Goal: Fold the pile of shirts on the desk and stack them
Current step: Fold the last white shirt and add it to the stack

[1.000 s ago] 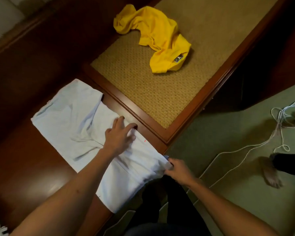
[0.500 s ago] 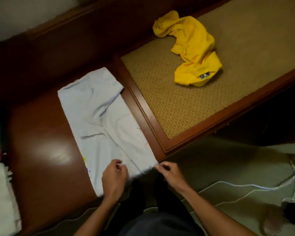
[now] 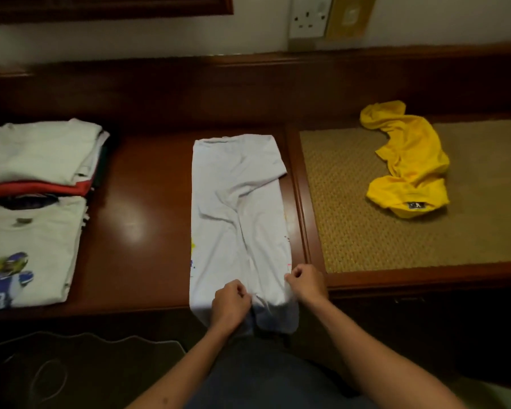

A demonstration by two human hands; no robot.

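Head view looks down on a pale grey shirt laid lengthwise on the dark polished wooden surface, both sides folded in so it forms a long narrow strip; the collar end lies toward the wall, the hem end droops over the near edge; small specks of coloured print show along its side folds, and creases run down the middle. To the left sits a stack of folded shirts, white ones on top with red and dark layers showing between; in front of it lies a folded white shirt with a football-player print. To the right, on a woven mat panel set into the surface, a yellow shirt lies crumpled and unfolded, its black neck label facing up. Left hand is curled with its fingers pinching the shirt near the hem; right hand likewise grips the cloth at the right edge of the strip; both forearms reach in from below. A wall socket sits above.
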